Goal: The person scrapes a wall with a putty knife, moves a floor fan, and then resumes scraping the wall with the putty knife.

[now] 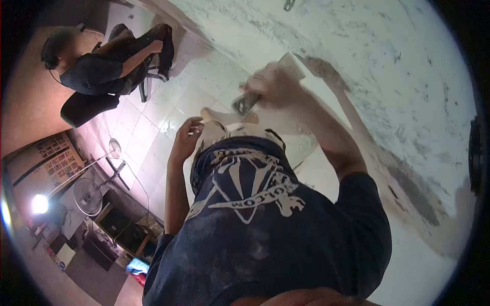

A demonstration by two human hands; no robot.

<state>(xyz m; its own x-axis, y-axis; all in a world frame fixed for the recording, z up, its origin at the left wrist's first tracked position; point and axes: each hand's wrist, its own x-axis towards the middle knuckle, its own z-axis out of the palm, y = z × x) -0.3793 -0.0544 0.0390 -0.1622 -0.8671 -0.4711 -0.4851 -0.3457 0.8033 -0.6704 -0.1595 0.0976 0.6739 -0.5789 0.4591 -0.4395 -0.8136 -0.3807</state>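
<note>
My right hand (pixel 273 85) is wrapped round the handle of a wide-bladed putty knife (pixel 292 66), slightly blurred. The handle's dark end sticks out below the fist, and the broad blade is up at the wall (pixel 367 56). White and grey patches, smears and rough spots cover that wall, and a shadow of the hand and blade falls on it. My left hand (pixel 189 133) hangs beside my thigh with nothing in it, its fingers loosely bent and apart.
On the left a person (pixel 97 69) sits on a black chair (pixel 89 108) on the tiled floor (pixel 176 109). Nearer stand a fan (pixel 88 196) and a bright lamp (pixel 40 204) with a cable. A dark cabinet (pixel 120 227) is at the lower left.
</note>
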